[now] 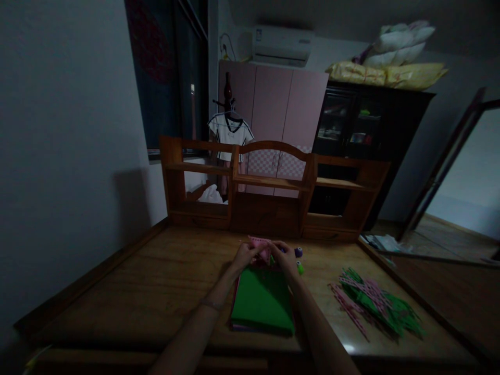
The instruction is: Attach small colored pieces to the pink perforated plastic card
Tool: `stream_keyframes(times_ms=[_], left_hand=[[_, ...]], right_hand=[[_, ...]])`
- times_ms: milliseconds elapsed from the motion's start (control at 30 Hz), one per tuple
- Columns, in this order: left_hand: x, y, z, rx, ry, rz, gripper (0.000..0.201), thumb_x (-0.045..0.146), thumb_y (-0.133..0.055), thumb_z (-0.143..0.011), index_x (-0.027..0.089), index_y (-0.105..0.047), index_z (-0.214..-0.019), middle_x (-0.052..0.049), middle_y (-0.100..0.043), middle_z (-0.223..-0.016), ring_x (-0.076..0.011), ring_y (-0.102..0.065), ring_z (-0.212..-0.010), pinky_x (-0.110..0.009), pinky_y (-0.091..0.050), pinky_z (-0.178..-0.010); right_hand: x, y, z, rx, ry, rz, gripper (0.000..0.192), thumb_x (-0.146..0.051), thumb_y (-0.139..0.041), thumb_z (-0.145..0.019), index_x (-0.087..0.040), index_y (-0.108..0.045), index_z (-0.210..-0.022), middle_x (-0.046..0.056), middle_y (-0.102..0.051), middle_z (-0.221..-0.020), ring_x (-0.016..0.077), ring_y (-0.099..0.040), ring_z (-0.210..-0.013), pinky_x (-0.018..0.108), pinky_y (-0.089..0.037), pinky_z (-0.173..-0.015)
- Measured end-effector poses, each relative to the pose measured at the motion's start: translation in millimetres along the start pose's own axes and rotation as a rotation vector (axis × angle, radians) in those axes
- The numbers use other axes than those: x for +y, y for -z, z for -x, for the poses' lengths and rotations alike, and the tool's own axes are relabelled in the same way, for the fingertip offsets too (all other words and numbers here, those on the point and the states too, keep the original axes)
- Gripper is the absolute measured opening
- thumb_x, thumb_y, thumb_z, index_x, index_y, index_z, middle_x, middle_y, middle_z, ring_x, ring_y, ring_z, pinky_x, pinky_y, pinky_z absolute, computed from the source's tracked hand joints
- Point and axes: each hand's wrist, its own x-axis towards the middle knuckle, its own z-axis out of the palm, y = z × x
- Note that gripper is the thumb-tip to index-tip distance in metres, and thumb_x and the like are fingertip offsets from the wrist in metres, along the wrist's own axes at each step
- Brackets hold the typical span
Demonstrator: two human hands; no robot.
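Between my two hands is a pink piece (260,244) with a row of dark marks along its upper edge; it looks like thin sheet material, folded or bent. My left hand (246,254) pinches its left side, and my right hand (284,253) pinches its right side. Both hands are just above the far edge of a stack of sheets topped with green (262,301). Close to my right hand lie a purple round item (299,252) and a bright green one (300,267), each with what looks like an eye. More small items under the hands are partly hidden.
Green and pink patterned strips (375,302) lie in a loose pile at the right of the wooden desk (167,291). A wooden shelf unit (269,182) runs along the desk's back edge. A wall (78,156) borders the left side.
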Motion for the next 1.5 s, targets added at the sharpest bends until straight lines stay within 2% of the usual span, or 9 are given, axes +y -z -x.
stream_keyframes(times_ms=[100, 233, 433, 733, 900, 1167, 1333, 1400, 1500], left_hand=[[3.5, -1.4, 3.5, -0.017, 0.019, 0.000, 0.063, 0.063, -0.067, -0.057, 0.006, -0.066, -0.082, -0.011, -0.065, -0.070, -0.0129, -0.057, -0.052, -0.020, -0.039, -0.045], [4.2, -2.2, 4.2, -0.039, 0.005, -0.021, 0.061, 0.062, -0.066, -0.059, 0.006, -0.065, -0.082, -0.010, -0.065, -0.071, -0.0121, -0.056, -0.050, -0.019, -0.037, -0.043], [-1.6, 1.4, -2.8, 0.009, -0.026, -0.010, 0.059, 0.063, -0.064, -0.061, 0.008, -0.064, -0.081, -0.007, -0.063, -0.069, -0.0102, -0.054, -0.047, -0.019, -0.036, -0.041], [-1.0, 5.0, -4.0, 0.028, -0.107, -0.014, 0.057, 0.061, -0.060, -0.067, 0.007, -0.065, -0.080, -0.008, -0.063, -0.066, -0.0131, -0.056, -0.050, -0.022, -0.041, -0.044], [-1.7, 6.6, -4.9, 0.033, -0.117, -0.025, 0.054, 0.059, -0.060, -0.067, 0.007, -0.066, -0.080, -0.008, -0.063, -0.068, -0.0133, -0.055, -0.052, -0.022, -0.042, -0.046], [-2.4, 4.2, -3.9, -0.050, -0.086, 0.027, 0.049, 0.053, -0.066, -0.064, 0.008, -0.066, -0.083, -0.004, -0.060, -0.064, -0.0116, -0.053, -0.054, -0.020, -0.037, -0.047], [3.0, 0.6, 2.1, 0.007, -0.119, -0.045, 0.053, 0.062, -0.058, -0.068, 0.009, -0.065, -0.075, -0.004, -0.059, -0.065, -0.0105, -0.051, -0.050, -0.020, -0.034, -0.044], [3.6, 0.9, 1.6, 0.039, -0.159, -0.067, 0.053, 0.062, -0.056, -0.070, 0.010, -0.064, -0.071, -0.003, -0.058, -0.064, -0.0100, -0.050, -0.050, -0.020, -0.035, -0.045], [3.6, 2.8, -1.8, 0.075, -0.305, -0.108, 0.046, 0.057, -0.058, -0.071, 0.011, -0.064, -0.068, -0.003, -0.058, -0.068, -0.0108, -0.053, -0.060, -0.020, -0.040, -0.053]], right_hand=[[-1.7, -0.2, 0.1, -0.003, -0.001, -0.007, 0.041, -0.053, -0.062, -0.071, -0.015, -0.069, -0.087, 0.006, -0.066, -0.082, 0.0210, -0.058, -0.079, 0.027, -0.044, -0.066], [-2.1, -0.7, 0.0, 0.009, -0.002, 0.021, 0.040, -0.054, -0.062, -0.071, -0.015, -0.069, -0.079, 0.005, -0.064, -0.073, 0.0187, -0.057, -0.070, 0.024, -0.042, -0.058], [-4.0, 1.2, -0.7, 0.079, -0.015, 0.030, 0.044, -0.056, -0.060, -0.070, -0.014, -0.069, -0.078, 0.004, -0.062, -0.069, 0.0176, -0.055, -0.065, 0.024, -0.041, -0.055], [1.3, 1.2, -0.5, 0.096, 0.018, 0.033, 0.045, -0.058, -0.060, -0.070, -0.014, -0.068, -0.072, 0.003, -0.059, -0.063, 0.0162, -0.053, -0.061, 0.023, -0.039, -0.052], [1.7, 1.1, -0.7, 0.064, 0.003, 0.030, 0.043, -0.056, -0.059, -0.072, -0.014, -0.068, -0.074, 0.003, -0.060, -0.066, 0.0161, -0.052, -0.062, 0.023, -0.039, -0.053], [-4.9, -1.4, 1.8, -0.042, 0.016, 0.035, 0.038, -0.054, -0.062, -0.072, -0.016, -0.068, -0.077, 0.002, -0.061, -0.069, 0.0164, -0.053, -0.067, 0.024, -0.039, -0.059], [-2.9, 0.0, 0.3, -0.053, 0.039, 0.023, 0.036, -0.051, -0.062, -0.074, -0.016, -0.066, -0.073, 0.001, -0.059, -0.067, 0.0148, -0.051, -0.064, 0.023, -0.037, -0.058], [-1.1, 0.3, -0.8, -0.045, 0.044, 0.029, 0.036, -0.051, -0.062, -0.074, -0.015, -0.066, -0.071, 0.001, -0.059, -0.067, 0.0151, -0.051, -0.065, 0.023, -0.036, -0.059], [-1.1, -0.1, -0.8, -0.046, 0.049, 0.043, 0.036, -0.051, -0.061, -0.075, -0.016, -0.065, -0.071, 0.001, -0.058, -0.066, 0.0147, -0.050, -0.064, 0.023, -0.036, -0.058]])
